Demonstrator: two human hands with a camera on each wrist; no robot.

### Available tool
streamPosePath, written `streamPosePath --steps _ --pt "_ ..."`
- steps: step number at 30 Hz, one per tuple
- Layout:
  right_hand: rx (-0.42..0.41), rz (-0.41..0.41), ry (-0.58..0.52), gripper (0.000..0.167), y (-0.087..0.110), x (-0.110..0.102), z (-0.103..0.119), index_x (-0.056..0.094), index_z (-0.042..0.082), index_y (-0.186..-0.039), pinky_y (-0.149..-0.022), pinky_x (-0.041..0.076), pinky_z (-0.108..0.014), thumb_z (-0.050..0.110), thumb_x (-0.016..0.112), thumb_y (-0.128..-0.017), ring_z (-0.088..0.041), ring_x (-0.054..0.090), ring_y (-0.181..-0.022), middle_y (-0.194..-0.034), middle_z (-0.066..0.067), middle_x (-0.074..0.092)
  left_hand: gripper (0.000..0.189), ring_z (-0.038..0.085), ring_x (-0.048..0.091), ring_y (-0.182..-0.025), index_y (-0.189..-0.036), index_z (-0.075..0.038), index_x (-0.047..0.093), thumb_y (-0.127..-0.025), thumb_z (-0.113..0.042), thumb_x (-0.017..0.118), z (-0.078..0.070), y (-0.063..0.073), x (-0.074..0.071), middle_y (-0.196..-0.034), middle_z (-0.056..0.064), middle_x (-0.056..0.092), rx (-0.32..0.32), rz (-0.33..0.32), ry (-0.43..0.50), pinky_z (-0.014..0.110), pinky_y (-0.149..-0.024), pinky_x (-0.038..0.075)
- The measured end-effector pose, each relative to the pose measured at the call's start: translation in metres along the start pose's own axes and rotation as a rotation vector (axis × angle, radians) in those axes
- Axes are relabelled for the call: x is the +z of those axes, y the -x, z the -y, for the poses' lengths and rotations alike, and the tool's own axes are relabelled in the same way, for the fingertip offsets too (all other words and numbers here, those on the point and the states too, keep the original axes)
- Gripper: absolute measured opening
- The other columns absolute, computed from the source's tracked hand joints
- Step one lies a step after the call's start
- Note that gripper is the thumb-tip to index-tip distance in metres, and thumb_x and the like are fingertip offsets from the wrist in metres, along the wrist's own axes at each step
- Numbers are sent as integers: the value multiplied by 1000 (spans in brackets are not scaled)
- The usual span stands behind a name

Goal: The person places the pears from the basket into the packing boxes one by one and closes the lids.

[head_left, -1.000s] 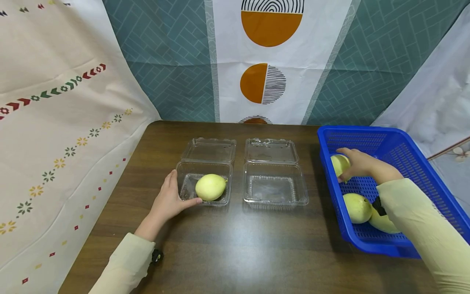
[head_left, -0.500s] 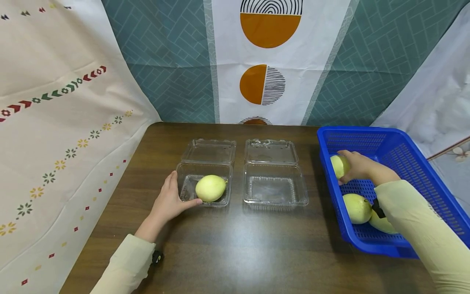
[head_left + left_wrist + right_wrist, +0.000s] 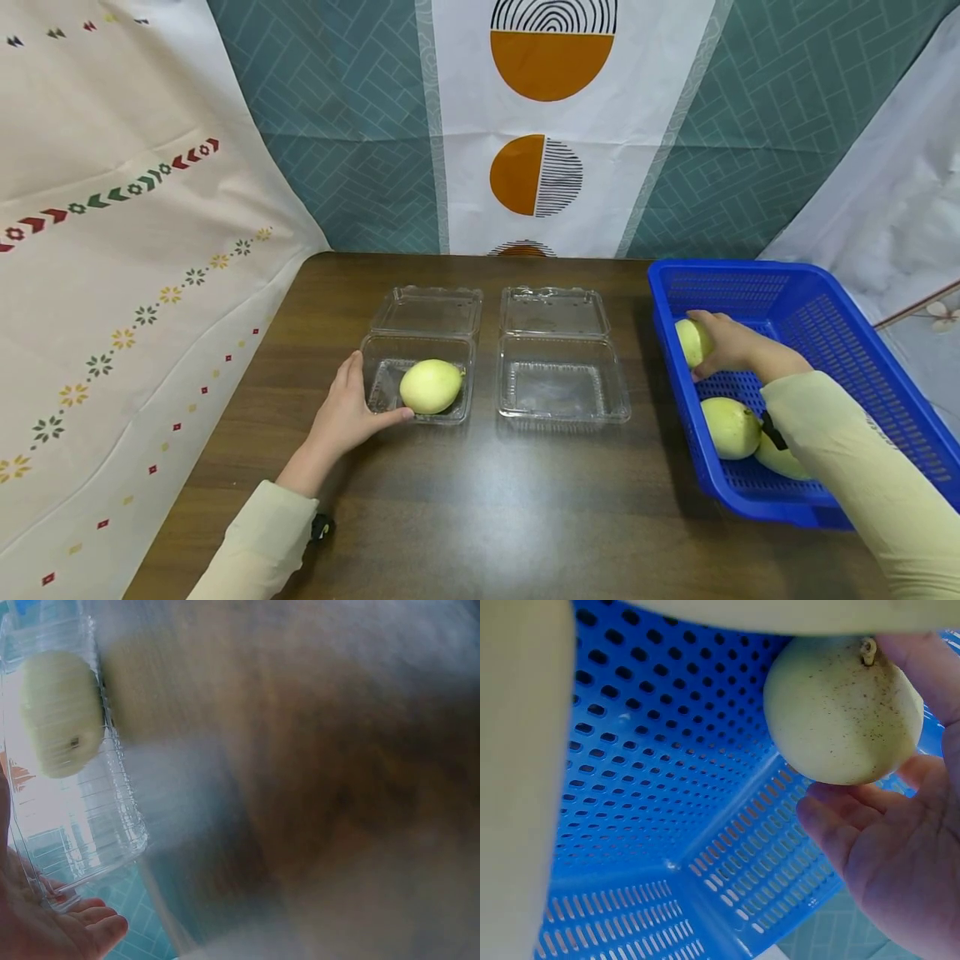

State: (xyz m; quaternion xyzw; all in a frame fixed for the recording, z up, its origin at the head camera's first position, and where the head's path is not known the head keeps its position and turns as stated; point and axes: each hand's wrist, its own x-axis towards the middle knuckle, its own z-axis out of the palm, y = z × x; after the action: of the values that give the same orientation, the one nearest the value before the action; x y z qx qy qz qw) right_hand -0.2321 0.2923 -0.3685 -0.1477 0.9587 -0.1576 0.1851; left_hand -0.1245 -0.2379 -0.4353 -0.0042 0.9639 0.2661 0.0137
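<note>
My right hand (image 3: 731,346) grips a pale yellow-green melon (image 3: 692,342) at the left wall of the blue basket. In the right wrist view, the thumb and fingers lie round that melon (image 3: 840,712), its stem stub showing. My left hand (image 3: 345,408) lies at the left clear plastic clamshell (image 3: 386,396), fingers straight along its left side and thumb at the front rim. One melon (image 3: 431,386) sits inside this clamshell. The left wrist view shows the fingers (image 3: 97,930) at the clamshell's corner.
The blue basket (image 3: 798,517) holds two more melons, a nearer one (image 3: 727,427) and another (image 3: 778,457) partly hidden by my right sleeve. A second clamshell (image 3: 558,387) with its lid raised stands between the first and the basket. A patterned cloth (image 3: 360,150) hangs behind the brown table (image 3: 495,517).
My right hand and forearm have shifted slightly left inside the basket, with the melon in the grip. The left hand stays at the clamshell. The head view has tilted a little.
</note>
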Motion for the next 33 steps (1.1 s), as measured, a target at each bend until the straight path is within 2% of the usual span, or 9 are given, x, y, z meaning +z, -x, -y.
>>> streamPosePath --steps 11,27,33 --pt "-13 20 -9 105 -3 0 2 21 -13 -142 -89 39 -66 15 85 -63 -60 37 -115 -135 -45 26 127 48 23 -137 -149 8 10 -66 -60 78 0 1 -1 -153 29 15 0 -6 -4 65 -98 36" --pt "-20 -10 2 98 -2 2 0 30 -11 -133 -76 47 -55 14 88 -59 -47 50 -97 -120 -40 40 126 47 24 -137 -148 9 11 -66 -59 78 -2 0 -1 -153 29 16 15 -8 7 64 -99 36" --pt "-28 -13 14 98 -3 2 1 30 -11 -133 -78 46 -56 13 88 -58 -48 50 -98 -121 -40 40 127 48 24 -137 -149 8 11 -65 -60 78 -1 1 -1 -153 29 16 1 -8 4 65 -98 36"
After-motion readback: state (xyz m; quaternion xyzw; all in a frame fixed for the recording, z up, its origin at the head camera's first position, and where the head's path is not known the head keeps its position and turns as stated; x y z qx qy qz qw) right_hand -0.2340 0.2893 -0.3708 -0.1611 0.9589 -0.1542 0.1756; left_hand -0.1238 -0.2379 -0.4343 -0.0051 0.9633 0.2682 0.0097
